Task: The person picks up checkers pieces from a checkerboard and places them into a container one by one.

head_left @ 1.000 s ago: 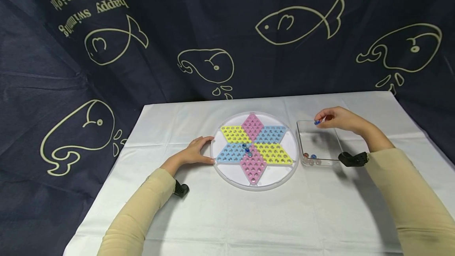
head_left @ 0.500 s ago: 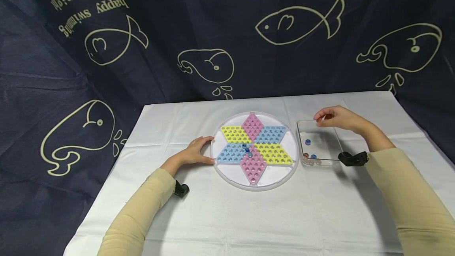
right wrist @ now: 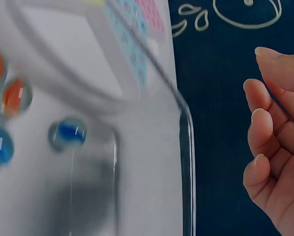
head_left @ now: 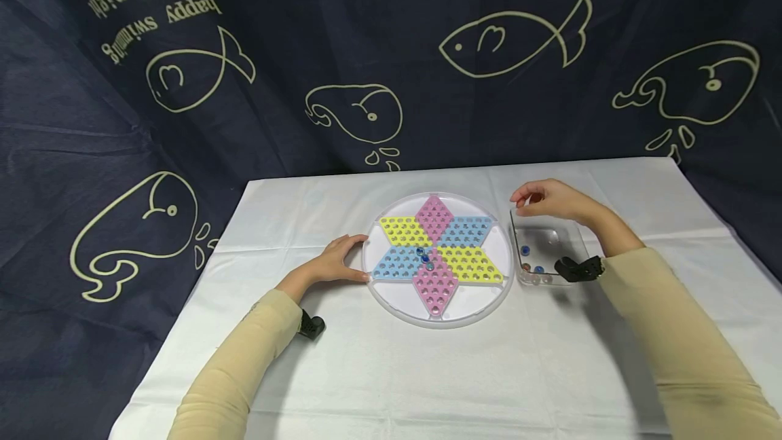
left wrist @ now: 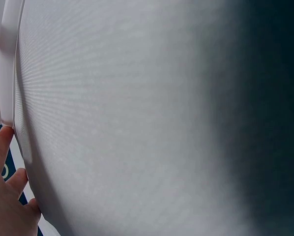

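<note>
A round white Chinese checkers board (head_left: 391, 301) with a pink, yellow and blue star lies flat on the table. Several marbles, among them a blue marble (head_left: 425, 259), sit near its centre. My left hand (head_left: 330, 265) rests at the board's left rim, thumb and fingers spread along it; the left wrist view catches fingertips against the white rim (left wrist: 8, 73). Over the far left corner of a clear plastic box (head_left: 579, 240) hovers my right hand (head_left: 552, 199). Its fingers are loosely bent with nothing between them. Inside the box lie a blue marble (right wrist: 71, 132), orange marbles and others.
White cloth (head_left: 464, 379) covers the table. A dark curtain (head_left: 391, 32) with fish and whale drawings hangs behind its far edge. The box stands just right of the board, its upright walls close to the board's rim.
A blue marble left my right hand and lies in the box, where it has rolled slightly nearer and to the left. The right hand has moved left. My left hand stays put.
</note>
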